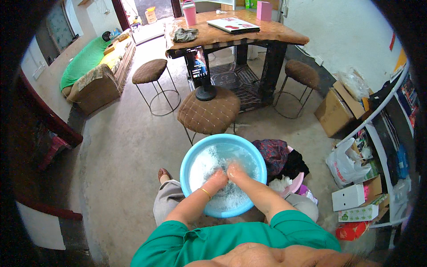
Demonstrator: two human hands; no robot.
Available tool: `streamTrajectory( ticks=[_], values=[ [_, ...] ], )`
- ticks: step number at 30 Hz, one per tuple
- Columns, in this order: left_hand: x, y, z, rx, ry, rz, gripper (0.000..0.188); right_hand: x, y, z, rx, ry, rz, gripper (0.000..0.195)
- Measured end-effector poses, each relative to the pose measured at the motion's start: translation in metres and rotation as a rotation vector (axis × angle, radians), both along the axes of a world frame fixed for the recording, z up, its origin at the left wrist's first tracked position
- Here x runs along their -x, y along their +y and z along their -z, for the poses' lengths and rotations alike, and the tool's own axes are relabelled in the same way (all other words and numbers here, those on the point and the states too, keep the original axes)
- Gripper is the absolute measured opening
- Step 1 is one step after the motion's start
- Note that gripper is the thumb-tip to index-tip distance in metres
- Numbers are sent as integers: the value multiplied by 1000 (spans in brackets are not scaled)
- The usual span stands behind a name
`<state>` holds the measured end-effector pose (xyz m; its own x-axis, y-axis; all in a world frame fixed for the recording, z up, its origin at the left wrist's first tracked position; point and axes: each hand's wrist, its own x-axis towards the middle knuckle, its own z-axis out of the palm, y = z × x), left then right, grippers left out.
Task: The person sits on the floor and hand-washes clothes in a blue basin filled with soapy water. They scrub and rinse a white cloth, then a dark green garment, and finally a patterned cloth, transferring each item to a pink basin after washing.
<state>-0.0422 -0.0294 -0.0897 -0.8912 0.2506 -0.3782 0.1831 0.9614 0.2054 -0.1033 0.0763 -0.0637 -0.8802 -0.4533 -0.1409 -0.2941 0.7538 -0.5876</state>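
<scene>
A light blue plastic basin (262, 167) of water with white suds (203, 163) is between my knees. Both hands are dipped into it near the middle, close together. My left hand (218, 179), with a gold bracelet at the wrist, has its fingers under foam and water. Beside it, my right hand (235, 169) is partly submerged and blurred. Whether either hand grips anything below the surface cannot be seen. Just right of the basin, a dark patterned garment (271, 157), black cloth (295, 163) and white cloth (280, 183) are heaped in a pink basin (298, 182).
A brown padded stool (210, 113) stands directly beyond the blue basin, with a phone (197, 63) upright on a round-based stand. Behind is a table (283, 31) bearing a laptop (233, 25). Cardboard boxes (335, 108) and a plastic bag (347, 163) line the right side.
</scene>
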Motion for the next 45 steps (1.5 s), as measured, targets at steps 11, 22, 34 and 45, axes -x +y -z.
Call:
streamTrajectory(
  ticks=[11, 22, 34, 45],
  values=[
    [1, -8, 23, -148, -168, -283, 27, 49, -3, 114, 347, -511, 207, 34],
    [-20, -10, -63, -622, 409, -733, 33, 14, 31, -33, 590, 140, 145, 21],
    [-27, -7, -230, -716, 372, -523, 41, -2, 44, -242, 1027, -58, -124, 10],
    [-41, -6, -240, -699, 643, -628, 35, 5, 64, -241, 550, 359, -193, 48]
  ],
)
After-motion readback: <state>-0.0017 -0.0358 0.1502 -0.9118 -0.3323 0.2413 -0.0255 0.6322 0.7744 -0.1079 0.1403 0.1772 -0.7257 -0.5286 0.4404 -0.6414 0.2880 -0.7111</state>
